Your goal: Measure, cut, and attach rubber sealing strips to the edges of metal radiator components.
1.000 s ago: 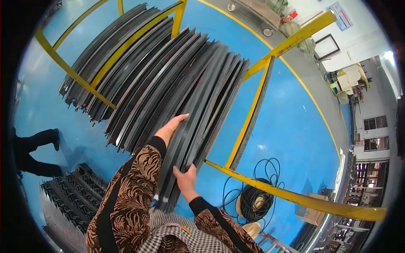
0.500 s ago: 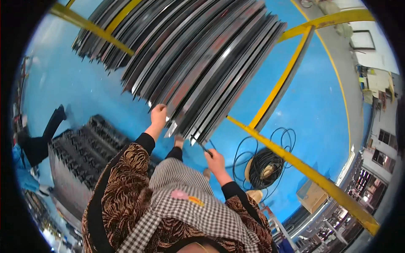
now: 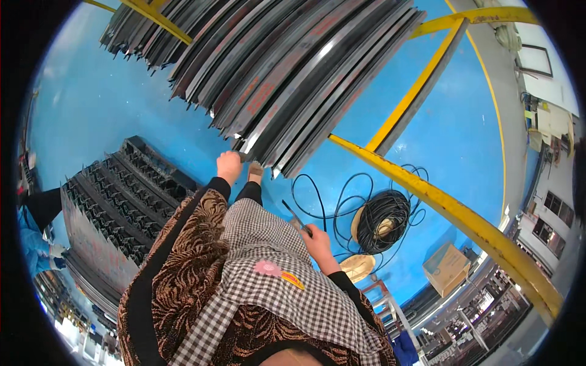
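Long curved black strips (image 3: pixel 268 91), some with reddish marks, lie packed side by side in front of me. My left hand (image 3: pixel 229 166) is closed at their near end, and a dark strip end (image 3: pixel 242 156) shows between it and the bundle. Lower down and to the right, my right hand (image 3: pixel 318 244) is wrapped round a thin blade-like tool (image 3: pixel 294 213) with a dark handle. Its tip points up and left, apart from the strips. The exact kind of tool is too small to make out.
Yellow metal bars (image 3: pixel 427 188) frame the strips on the right. A coil of black cable (image 3: pixel 384 222) lies on the blue floor, near a cardboard box (image 3: pixel 447 268). At left stands a stack of ridged black parts (image 3: pixel 116 201); a person's gloved hand (image 3: pixel 58 251) is beside it.
My right hand and its tool have drawn down and away from the strip ends. The left hand stays near the strips. The strip bundle appears higher in view.
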Action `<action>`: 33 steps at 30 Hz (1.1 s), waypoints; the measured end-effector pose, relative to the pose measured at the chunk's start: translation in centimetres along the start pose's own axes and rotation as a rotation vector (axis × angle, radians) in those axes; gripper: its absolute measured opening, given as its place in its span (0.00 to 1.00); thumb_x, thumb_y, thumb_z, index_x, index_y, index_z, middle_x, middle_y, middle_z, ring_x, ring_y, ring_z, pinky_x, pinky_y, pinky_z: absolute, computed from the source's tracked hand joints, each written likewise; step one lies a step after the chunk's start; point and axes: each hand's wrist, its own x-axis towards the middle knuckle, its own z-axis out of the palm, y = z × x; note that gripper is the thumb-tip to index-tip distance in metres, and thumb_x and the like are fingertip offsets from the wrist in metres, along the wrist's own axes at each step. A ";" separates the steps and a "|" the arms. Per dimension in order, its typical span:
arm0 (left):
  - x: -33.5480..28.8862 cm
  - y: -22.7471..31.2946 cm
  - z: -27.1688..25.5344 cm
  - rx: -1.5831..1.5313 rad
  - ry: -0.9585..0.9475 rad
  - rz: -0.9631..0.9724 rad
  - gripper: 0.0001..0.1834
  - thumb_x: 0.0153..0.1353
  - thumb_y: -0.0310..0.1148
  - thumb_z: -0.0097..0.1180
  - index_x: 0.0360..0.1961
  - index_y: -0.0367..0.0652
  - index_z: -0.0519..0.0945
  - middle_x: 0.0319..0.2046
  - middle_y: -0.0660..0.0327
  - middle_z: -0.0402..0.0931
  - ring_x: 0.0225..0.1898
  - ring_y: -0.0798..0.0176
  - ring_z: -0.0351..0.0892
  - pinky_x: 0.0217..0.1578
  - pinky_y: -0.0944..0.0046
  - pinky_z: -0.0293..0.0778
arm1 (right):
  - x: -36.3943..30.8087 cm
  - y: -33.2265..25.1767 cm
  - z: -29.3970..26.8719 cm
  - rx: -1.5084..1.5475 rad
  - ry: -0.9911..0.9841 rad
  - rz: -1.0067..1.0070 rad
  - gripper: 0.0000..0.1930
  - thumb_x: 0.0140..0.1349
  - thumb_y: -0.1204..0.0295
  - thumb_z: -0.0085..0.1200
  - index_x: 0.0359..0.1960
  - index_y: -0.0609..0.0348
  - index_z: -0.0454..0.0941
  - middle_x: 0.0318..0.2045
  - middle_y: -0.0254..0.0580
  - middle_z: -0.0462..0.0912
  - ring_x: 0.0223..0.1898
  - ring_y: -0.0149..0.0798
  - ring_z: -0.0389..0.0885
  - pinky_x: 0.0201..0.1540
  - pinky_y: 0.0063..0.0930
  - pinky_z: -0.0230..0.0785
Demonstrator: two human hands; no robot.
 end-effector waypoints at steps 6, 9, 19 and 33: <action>2.1 1.0 -0.5 0.006 -0.074 0.169 0.13 0.47 0.38 0.58 0.30 0.40 0.78 0.34 0.54 0.74 0.35 0.47 0.75 0.34 0.51 0.74 | -1.0 1.1 0.1 -0.005 0.003 0.036 0.14 0.57 0.61 0.52 0.39 0.57 0.77 0.26 0.44 0.81 0.26 0.50 0.77 0.28 0.38 0.67; 2.1 2.1 -0.6 -0.039 0.008 0.179 0.11 0.48 0.35 0.56 0.31 0.40 0.77 0.32 0.54 0.74 0.33 0.48 0.76 0.33 0.52 0.74 | -1.0 1.5 0.9 -0.015 -0.077 0.087 0.15 0.58 0.60 0.51 0.43 0.54 0.77 0.29 0.45 0.82 0.29 0.52 0.78 0.31 0.41 0.68; -2.8 4.2 -2.4 0.004 0.127 0.103 0.14 0.47 0.32 0.56 0.36 0.38 0.72 0.35 0.51 0.73 0.33 0.45 0.76 0.32 0.51 0.75 | -0.9 0.8 -1.9 -0.077 0.006 -0.043 0.12 0.58 0.62 0.51 0.36 0.56 0.76 0.28 0.43 0.81 0.28 0.50 0.78 0.30 0.39 0.68; -31.5 17.9 -18.2 -1.694 0.110 0.227 0.06 0.59 0.29 0.53 0.33 0.38 0.80 0.27 0.58 0.81 0.29 0.68 0.76 0.37 0.71 0.72 | -2.3 2.9 -8.1 0.133 -0.023 -0.730 0.08 0.56 0.66 0.53 0.33 0.56 0.76 0.24 0.39 0.79 0.23 0.45 0.74 0.27 0.35 0.64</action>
